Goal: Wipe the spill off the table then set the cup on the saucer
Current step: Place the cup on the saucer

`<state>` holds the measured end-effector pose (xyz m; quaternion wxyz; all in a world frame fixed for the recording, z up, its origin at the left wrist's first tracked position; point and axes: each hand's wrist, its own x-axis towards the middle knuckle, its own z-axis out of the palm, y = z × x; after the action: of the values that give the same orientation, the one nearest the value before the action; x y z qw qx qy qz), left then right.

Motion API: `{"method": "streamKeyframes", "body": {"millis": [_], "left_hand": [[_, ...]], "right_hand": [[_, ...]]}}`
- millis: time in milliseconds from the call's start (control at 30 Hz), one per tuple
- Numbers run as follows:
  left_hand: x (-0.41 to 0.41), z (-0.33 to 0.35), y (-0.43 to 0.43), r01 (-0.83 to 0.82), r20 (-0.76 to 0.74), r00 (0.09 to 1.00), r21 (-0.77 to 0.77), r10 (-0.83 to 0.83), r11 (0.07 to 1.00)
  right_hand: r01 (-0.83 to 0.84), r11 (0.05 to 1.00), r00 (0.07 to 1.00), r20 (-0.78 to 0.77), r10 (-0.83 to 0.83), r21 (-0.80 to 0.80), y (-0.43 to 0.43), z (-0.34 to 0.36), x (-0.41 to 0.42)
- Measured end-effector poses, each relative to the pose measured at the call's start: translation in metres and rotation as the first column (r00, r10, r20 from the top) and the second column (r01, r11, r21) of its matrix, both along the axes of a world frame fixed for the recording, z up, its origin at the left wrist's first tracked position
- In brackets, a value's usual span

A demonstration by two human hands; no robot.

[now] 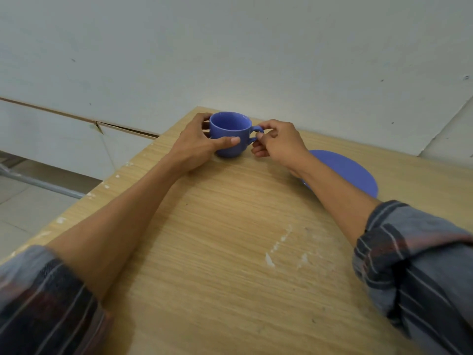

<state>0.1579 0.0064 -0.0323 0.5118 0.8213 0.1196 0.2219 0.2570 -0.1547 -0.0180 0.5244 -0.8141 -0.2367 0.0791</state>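
A blue cup (231, 129) stands upright near the far corner of the wooden table (217, 252). My left hand (197, 147) wraps around its left side, thumb across the front. My right hand (277, 140) pinches the cup's handle on the right. A blue saucer (348, 172) lies flat on the table to the right of the cup, partly hidden behind my right forearm. No cloth shows. Pale dried streaks (279, 247) mark the table nearer to me.
The table's left edge (84, 198) runs diagonally, with white chips along it; beyond it is tiled floor and a metal bar (41, 184). A pale wall (230, 60) rises right behind the table's far edge.
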Motion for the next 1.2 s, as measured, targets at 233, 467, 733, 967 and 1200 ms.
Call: {"method": "streamKeyframes", "body": {"millis": [233, 467, 733, 967, 1200], "left_hand": [[-0.008, 0.031, -0.048, 0.064, 0.06, 0.996, -0.021, -0.063, 0.998], [0.005, 0.044, -0.119, 0.183, 0.062, 0.982, -0.077, -0.179, 0.98], [0.026, 0.033, -0.172, 0.267, 0.028, 0.964, -0.089, -0.266, 0.959], [0.036, 0.02, -0.177, 0.278, -0.009, 0.96, -0.09, -0.28, 0.956], [0.041, 0.015, -0.172, 0.28, -0.027, 0.959, -0.089, -0.283, 0.956]], "right_hand": [[0.013, 0.993, 0.998, 0.054, -0.019, 0.117, -0.053, 0.022, -0.014], [0.148, 0.976, 0.982, 0.091, -0.164, 0.16, -0.134, 0.034, -0.021], [0.261, 0.951, 0.958, 0.081, -0.276, 0.165, -0.19, 0.017, -0.019], [0.29, 0.941, 0.953, 0.037, -0.301, 0.177, -0.194, 0.002, -0.013], [0.285, 0.944, 0.954, 0.046, -0.297, 0.167, -0.191, -0.003, -0.008]]}}
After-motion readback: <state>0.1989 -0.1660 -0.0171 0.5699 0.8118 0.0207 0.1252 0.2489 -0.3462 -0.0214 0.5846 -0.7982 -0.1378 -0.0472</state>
